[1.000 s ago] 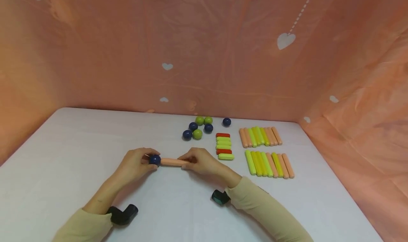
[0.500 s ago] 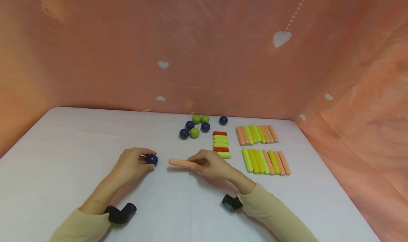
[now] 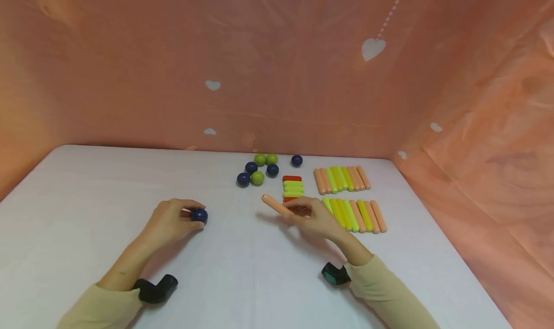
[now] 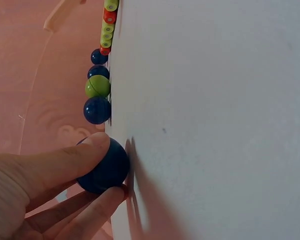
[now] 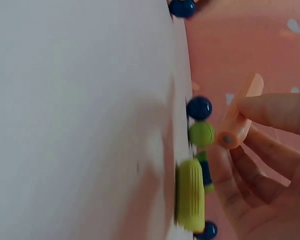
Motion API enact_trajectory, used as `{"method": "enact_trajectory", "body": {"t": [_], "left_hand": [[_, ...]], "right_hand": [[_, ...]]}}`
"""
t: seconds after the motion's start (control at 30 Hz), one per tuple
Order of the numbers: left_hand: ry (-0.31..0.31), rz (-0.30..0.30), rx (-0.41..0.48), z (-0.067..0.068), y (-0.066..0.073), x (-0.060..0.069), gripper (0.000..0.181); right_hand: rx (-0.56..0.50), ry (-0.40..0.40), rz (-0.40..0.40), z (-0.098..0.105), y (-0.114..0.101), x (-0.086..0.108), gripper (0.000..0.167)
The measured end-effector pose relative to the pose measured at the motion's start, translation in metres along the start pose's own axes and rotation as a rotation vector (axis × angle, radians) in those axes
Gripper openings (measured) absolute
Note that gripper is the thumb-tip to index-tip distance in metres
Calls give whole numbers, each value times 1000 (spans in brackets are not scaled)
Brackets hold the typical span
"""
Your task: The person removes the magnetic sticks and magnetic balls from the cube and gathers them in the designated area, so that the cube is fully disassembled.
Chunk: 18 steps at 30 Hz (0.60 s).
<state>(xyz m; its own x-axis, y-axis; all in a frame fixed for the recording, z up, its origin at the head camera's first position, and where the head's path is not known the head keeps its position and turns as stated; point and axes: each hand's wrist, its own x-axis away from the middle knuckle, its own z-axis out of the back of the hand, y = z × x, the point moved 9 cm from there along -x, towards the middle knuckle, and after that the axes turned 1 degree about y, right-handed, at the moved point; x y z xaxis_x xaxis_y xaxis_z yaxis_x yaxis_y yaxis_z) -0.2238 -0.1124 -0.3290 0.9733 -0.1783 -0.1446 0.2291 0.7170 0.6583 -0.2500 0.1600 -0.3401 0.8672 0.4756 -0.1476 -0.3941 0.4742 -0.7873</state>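
Between thumb and fingers my left hand (image 3: 175, 221) pinches a dark blue ball (image 3: 199, 216) at the table's surface, left of the middle; the left wrist view shows the same ball (image 4: 107, 167) close up. My right hand (image 3: 315, 217) holds a peach-coloured stick (image 3: 275, 204) by one end, raised off the table and tilted with its free end toward the back left. In the right wrist view the stick (image 5: 241, 112) has a dark round spot on its near end. Below it lies a short yellow-green stick (image 5: 190, 195).
Several dark blue balls (image 3: 243, 179) and green balls (image 3: 257, 178) stand at the back. Short red and yellow-green sticks (image 3: 293, 183) form a column, partly behind my right hand. Two rows of longer peach and yellow sticks (image 3: 342, 179) lie on the right. An orange curtain (image 3: 277, 69) hangs behind.
The peach stick has come away from the blue ball, moving right and up with my right hand. My left hand keeps its hold on the ball. The whole view shifts slightly.
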Motion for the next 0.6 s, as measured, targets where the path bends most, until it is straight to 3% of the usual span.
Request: {"method": "enact_trajectory", "body": {"t": [0.6], "left_hand": [[5, 1, -23, -2, -2, -1, 36]], "right_hand": [[-102, 180, -190, 60, 50, 26, 41]]}}
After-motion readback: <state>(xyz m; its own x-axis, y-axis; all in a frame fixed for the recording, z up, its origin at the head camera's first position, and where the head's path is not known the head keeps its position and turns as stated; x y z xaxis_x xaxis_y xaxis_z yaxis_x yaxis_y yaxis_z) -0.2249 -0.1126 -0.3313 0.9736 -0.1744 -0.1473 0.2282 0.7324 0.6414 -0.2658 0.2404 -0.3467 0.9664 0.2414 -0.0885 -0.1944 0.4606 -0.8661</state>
